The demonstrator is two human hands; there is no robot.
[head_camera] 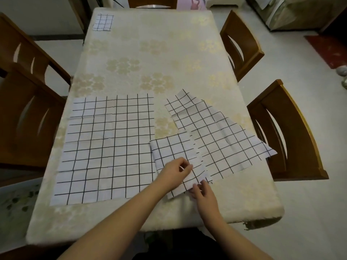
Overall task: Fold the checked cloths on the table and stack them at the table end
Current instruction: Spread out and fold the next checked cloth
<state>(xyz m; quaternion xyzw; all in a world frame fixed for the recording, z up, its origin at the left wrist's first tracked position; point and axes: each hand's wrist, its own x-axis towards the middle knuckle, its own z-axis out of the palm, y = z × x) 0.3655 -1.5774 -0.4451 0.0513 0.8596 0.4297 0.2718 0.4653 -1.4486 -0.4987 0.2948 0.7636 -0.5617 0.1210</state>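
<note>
Folding partly folded cloth (pixel 174 156): left hand (pixel 173 172), right hand (pixel 202 192) pinch its near edge. Next, judged: complete fold, carry to folded stack (pixel 103 22).

Wooden chairs (pixel 242 45), pale floor (pixel 309 212)

both hands (pixel 173 172) pinching folded cloth (pixel 176 158)

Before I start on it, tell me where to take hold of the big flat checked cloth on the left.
Grip the big flat cloth at its two near corners, from the near table edge. It lies spread open and square to that edge, so those corners are free and closest, and lift cleanly for a fold away from you.
</note>
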